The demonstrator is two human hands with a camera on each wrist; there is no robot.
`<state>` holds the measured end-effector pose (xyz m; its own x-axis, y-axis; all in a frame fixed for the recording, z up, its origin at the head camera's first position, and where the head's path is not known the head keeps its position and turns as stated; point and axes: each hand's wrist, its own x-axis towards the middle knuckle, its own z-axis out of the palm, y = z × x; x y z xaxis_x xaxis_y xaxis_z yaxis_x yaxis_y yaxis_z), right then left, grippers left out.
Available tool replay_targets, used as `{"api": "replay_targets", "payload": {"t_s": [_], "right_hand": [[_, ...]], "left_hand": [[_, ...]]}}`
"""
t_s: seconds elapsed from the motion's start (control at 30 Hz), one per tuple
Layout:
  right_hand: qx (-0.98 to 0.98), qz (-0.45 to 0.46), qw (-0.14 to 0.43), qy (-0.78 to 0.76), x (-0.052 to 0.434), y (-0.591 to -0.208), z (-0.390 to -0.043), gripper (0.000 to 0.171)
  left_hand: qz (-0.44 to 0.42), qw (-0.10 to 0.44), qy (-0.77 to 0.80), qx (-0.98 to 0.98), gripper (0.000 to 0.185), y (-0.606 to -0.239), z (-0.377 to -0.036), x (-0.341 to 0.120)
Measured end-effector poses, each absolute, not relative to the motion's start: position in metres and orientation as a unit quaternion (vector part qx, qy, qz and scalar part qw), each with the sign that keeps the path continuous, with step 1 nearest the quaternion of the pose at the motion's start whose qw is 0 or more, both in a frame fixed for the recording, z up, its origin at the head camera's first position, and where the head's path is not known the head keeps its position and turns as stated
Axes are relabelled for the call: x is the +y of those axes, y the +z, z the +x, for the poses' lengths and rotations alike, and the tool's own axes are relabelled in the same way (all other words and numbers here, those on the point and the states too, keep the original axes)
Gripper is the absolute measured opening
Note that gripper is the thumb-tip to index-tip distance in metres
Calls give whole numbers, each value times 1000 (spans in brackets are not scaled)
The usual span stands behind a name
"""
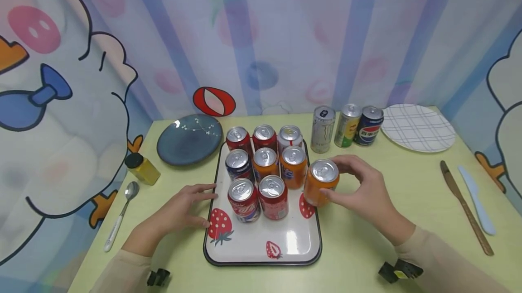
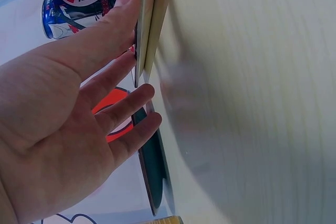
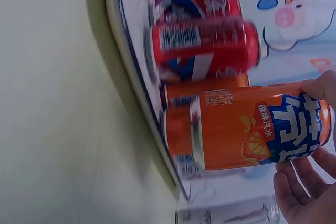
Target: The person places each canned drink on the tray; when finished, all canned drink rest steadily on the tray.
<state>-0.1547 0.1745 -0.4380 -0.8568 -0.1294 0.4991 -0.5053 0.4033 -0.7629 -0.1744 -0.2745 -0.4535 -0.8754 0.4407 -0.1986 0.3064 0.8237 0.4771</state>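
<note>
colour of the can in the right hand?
Orange soda can with blue and white lettering and a silver top, gripped by the right hand; clearest in the right wrist view.

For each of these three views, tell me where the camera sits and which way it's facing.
Head: looks forward and down at the table, tray of cans and both hands, left hand, right hand.
Left wrist: beside the left palm, looks along the table at the tray's edge.
Right wrist: looks across the table at the orange can in the fingers.
Shared: tray, cans.

The left hand (image 1: 179,211) lies flat, fingers straight. The right hand (image 1: 363,191) is raised, fingers and thumb curled in a grip
</note>
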Motion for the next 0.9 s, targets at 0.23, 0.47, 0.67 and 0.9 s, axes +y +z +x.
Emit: {"api": "replay_targets", "payload": {"t_s": [0.23, 0.47, 0.67, 0.9], "right_hand": [[-817, 213, 135, 519, 152, -445, -150, 63], [-824, 208, 126, 511, 144, -460, -153, 65], [-827, 220, 97, 508, 139, -462, -157, 65], [-836, 232, 85, 490, 149, -459, -162, 61]], "left_hand": [[198, 153, 226, 942, 71, -456, -176, -274], [210, 151, 227, 939, 70, -457, -175, -274], [205, 144, 222, 942, 70, -454, -174, -276], [207, 145, 227, 940, 71, -456, -174, -277]]}}
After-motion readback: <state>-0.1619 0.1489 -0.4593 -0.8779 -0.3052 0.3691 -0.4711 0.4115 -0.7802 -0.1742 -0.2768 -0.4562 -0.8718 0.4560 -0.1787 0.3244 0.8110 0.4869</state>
